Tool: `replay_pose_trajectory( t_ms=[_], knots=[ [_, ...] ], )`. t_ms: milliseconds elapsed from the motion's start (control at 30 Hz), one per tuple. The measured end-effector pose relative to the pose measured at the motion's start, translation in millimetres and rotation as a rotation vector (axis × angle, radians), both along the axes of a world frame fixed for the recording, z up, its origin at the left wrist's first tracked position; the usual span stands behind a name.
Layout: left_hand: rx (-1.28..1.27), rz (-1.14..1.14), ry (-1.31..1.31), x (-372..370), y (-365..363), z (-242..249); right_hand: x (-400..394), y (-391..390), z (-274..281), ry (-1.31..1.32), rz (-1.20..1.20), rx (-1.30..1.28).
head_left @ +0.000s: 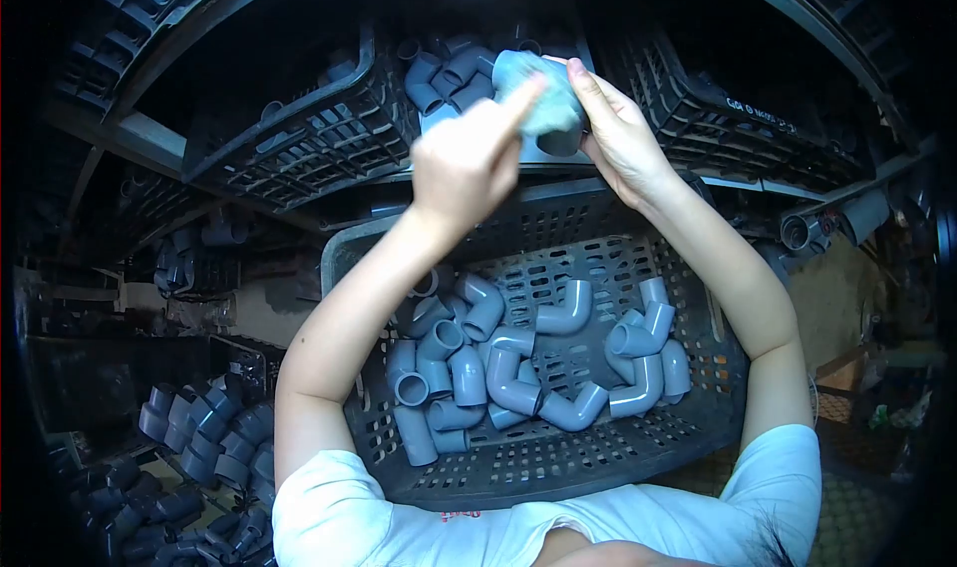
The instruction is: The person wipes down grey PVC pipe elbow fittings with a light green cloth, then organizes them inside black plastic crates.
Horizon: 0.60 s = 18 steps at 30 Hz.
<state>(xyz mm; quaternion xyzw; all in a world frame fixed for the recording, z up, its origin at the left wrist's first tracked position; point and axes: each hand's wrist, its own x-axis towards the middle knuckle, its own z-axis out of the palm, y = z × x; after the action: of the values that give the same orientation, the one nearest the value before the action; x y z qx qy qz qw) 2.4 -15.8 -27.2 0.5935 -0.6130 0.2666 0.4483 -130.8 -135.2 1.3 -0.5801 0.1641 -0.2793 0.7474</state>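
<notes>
At the top centre, my right hand grips a grey pipe elbow by its right side. My left hand, blurred by motion, presses a light green cloth onto the same elbow, its fingers closed around the cloth. The elbow's open end faces down below the cloth. Beneath both hands is a black plastic crate holding several grey elbows, most of them on its left and centre.
Black crates stand on the shelf at upper left and upper right. More elbows lie behind my hands. A large pile of elbows is at lower left. Grey fittings sit at the right.
</notes>
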Motion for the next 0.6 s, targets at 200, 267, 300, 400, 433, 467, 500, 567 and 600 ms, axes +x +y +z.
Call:
replay_pose_trajectory(
  t_ms=[200, 267, 300, 400, 433, 467, 500, 567, 600],
  knots=[
    [0.028, 0.029, -0.333, -2.2, 0.5, 14.9, -8.1, 1.0, 3.3, 0.048, 0.012, 0.137],
    [-0.029, 0.054, -0.156, 13.5, -4.6, 11.8, -8.1, 1.8, 1.3, 0.062, 0.011, 0.143],
    [-0.034, 0.041, -0.159, 12.1, -4.2, 9.8, -7.1, 4.0, 2.1, 0.07, -0.011, 0.169],
    [0.09, -0.086, -0.231, -12.3, 5.1, 3.9, -10.0, -0.9, 1.6, 0.104, 0.011, 0.183],
    [0.117, -0.121, -0.274, -17.5, 7.0, 0.2, -11.8, -3.2, 0.0, 0.135, 0.053, 0.176],
    [0.119, -0.119, -0.272, -15.9, 6.4, 1.3, -12.1, -3.5, -1.7, 0.137, 0.056, 0.177],
    [0.112, -0.106, -0.276, -12.9, 4.7, 4.6, -12.9, -1.9, -1.2, 0.126, 0.071, 0.237],
    [0.083, -0.087, -0.255, -10.6, 5.1, 12.9, -13.6, 4.9, 3.2, 0.118, 0.069, 0.314],
    [0.083, -0.088, -0.255, -11.3, 5.2, 11.0, -13.1, 6.9, 5.9, 0.118, 0.068, 0.314]
  ],
)
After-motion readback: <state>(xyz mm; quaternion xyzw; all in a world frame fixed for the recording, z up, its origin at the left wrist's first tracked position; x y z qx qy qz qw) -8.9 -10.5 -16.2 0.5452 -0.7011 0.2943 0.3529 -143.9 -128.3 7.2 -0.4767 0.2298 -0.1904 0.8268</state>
